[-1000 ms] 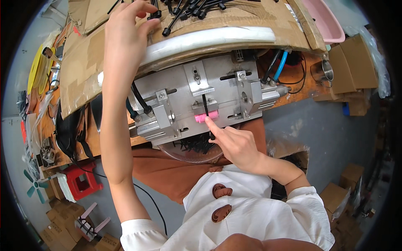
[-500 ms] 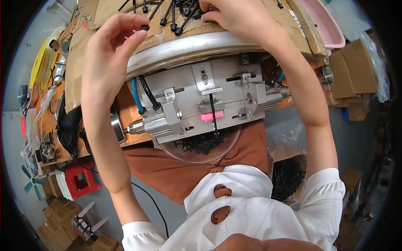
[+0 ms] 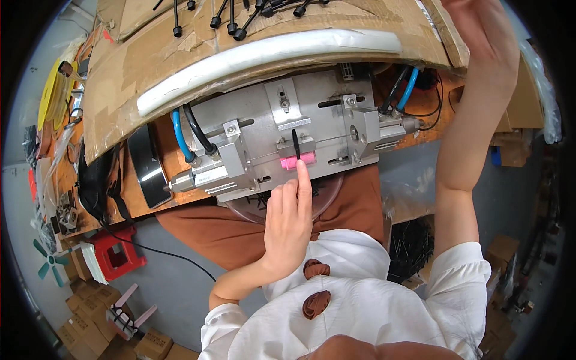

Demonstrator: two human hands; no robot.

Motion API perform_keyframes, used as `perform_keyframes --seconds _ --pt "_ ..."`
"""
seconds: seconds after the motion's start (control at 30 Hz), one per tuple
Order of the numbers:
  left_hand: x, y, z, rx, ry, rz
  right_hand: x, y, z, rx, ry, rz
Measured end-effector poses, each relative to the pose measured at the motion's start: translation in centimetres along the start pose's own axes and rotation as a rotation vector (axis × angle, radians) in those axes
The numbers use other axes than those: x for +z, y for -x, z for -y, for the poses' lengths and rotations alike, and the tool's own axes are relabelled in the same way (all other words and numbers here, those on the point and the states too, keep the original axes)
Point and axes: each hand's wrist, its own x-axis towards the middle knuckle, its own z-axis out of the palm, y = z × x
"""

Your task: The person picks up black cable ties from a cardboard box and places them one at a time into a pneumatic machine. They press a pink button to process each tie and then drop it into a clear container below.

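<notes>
A grey metal fixture [image 3: 324, 120] with air cylinders and blue and black hoses [image 3: 180, 135] sits at the bench edge. A thin black part [image 3: 296, 143] stands in its middle slot above a pink block [image 3: 298, 161]. My left hand [image 3: 288, 222] reaches up from below, fingers extended, its index fingertip touching the pink block just under the black part. My right hand [image 3: 480, 30] is raised at the top right over the cardboard edge, its fingers cut off by the frame. Several black parts [image 3: 240, 24] lie on the cardboard sheet [image 3: 138, 66] behind a white foam tube [image 3: 270, 54].
A clear bowl [image 3: 327, 198] with black pieces sits under the fixture on my lap. A dark flat device [image 3: 147, 168] lies left of the fixture. A red object [image 3: 117, 255] and cardboard boxes [image 3: 102, 300] are on the floor at left, a bag of black parts [image 3: 411, 249] at right.
My left hand came down from the black parts on the cardboard to the pink block. My right hand left the block, rose and now sits at the top right.
</notes>
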Motion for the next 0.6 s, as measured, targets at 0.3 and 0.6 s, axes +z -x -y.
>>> perform_keyframes --seconds 0.3,0.6 --pt "-1.3 -0.8 0.5 0.009 -0.044 0.074 2.9 14.8 -0.7 -0.058 0.399 0.005" --pt "-9.8 -19.3 11.5 0.341 0.009 -0.277 6.2 24.9 -7.0 -0.019 0.777 0.315"
